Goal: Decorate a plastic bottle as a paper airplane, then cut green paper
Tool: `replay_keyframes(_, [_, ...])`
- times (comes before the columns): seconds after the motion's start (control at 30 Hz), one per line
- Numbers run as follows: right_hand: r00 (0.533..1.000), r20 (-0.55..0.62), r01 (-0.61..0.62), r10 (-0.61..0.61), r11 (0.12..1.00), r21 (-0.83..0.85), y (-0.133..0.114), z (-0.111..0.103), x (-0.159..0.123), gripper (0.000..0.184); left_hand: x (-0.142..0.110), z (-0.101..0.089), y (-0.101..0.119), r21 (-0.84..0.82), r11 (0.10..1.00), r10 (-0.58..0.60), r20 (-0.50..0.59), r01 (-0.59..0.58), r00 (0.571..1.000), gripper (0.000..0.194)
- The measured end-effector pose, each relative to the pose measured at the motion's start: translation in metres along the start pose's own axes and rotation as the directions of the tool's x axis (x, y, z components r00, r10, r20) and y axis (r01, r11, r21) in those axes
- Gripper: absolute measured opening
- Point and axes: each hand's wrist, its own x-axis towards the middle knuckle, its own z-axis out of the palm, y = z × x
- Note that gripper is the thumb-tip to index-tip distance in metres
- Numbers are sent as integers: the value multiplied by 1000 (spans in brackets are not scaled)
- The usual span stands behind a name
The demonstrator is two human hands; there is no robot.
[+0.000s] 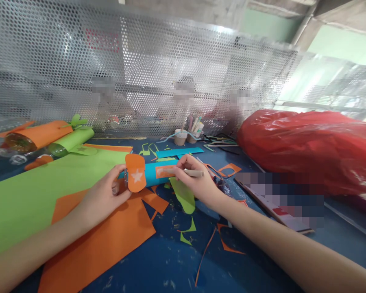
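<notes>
My left hand (102, 197) is closed round the neck end of a plastic bottle wrapped in blue paper (151, 179), which lies on its side. An orange rounded paper wing with a pale star (136, 181) crosses the bottle near that hand. My right hand (198, 183) pinches a pale marker (195, 173), its front end over an orange rectangle (162, 171) on the blue wrap. Whether the tip touches the paper is too blurred to tell. A green rounded paper piece (184, 197) shows below the bottle, partly hidden by my right hand.
Orange (110, 240) and green paper sheets (24, 195) cover the left side. Paper-wrapped bottles (45, 134) lie back left. Cups, including a white one (180, 137), stand by a perforated metal screen (158, 73). A red plastic bag (308, 146) bulges at right. Paper scraps (189, 230) litter the blue table.
</notes>
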Motion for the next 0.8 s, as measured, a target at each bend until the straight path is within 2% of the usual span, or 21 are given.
replay_keyframes(0.13, [999,44,-20,19,999,30,3,1,0,23,1,0,0,-13,1000,-8,0,8,1000,63])
replay_keyframes(0.8, [998,55,-13,12,1000,23,8,2,0,23,1,0,2,-41,999,9,23,-8,1000,61])
